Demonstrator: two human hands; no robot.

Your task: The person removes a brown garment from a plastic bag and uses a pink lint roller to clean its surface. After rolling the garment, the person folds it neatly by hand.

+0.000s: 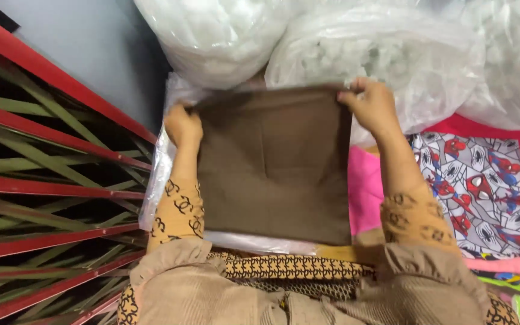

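Behind: clear bags point(356, 54) of white stuffing. Head view: brown cloth point(275, 162) lies flat on a plastic sheet point(154, 180), left hand point(183, 125) and right hand point(371, 105) each pinching a far corner, apparently keeping it taut and square. Printed fabric point(482, 186) just right.

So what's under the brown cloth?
A clear plastic bag peeks out beneath the brown cloth held by both hands. Anything else below is covered.

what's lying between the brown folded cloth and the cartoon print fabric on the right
In the head view, a strip of plain pink fabric lies between the brown folded cloth and the cartoon print fabric; the right forearm crosses above it.
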